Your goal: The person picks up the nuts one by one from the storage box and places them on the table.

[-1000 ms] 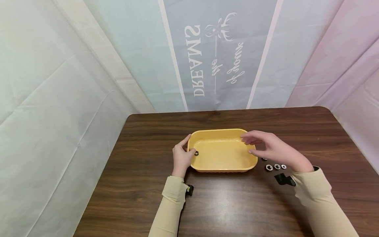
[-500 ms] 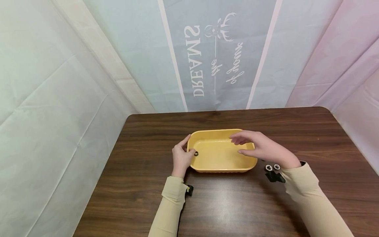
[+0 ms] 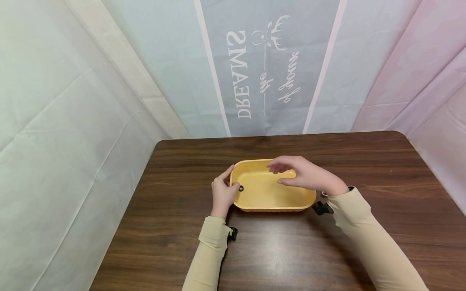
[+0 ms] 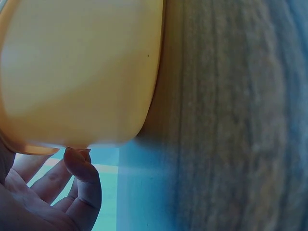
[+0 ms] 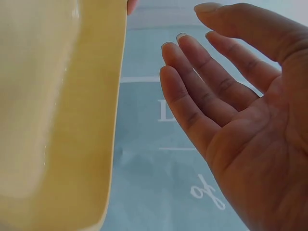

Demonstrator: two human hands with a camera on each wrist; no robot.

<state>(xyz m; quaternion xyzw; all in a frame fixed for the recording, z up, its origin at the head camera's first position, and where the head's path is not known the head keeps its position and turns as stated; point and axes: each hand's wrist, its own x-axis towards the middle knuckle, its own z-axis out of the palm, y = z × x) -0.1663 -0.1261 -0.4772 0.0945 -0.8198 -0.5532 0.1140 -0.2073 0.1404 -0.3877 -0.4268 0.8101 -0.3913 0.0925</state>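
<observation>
A yellow rectangular basin [image 3: 269, 196] with rounded corners rests on the table. My left hand [image 3: 223, 194] grips its left rim, thumb inside and fingers along the outer wall. In the left wrist view, curled fingertips [image 4: 79, 163] press against the basin's outer side. Beside the thumb tip, inside the basin, is a small dark hex nut [image 3: 241, 188]. Over the right half of the basin my right hand [image 3: 300, 173] hovers with relaxed, slightly bent fingers. The right wrist view shows its palm [image 5: 260, 130] bare, fingers spread and holding nothing, near the basin's rim [image 5: 118, 91].
A small metal ring-like piece [image 3: 325, 194] lies on the table right of the basin, partly covered by the right wrist. The right sleeve [image 3: 364, 230] hides the tabletop beneath it. A printed cloth [image 3: 269, 81] hangs behind the dark wooden table [image 3: 189, 173].
My right hand has moved left from the basin's right end to above its right-middle part. Its forearm now covers the small rings seen earlier on the table. The left hand stays put.
</observation>
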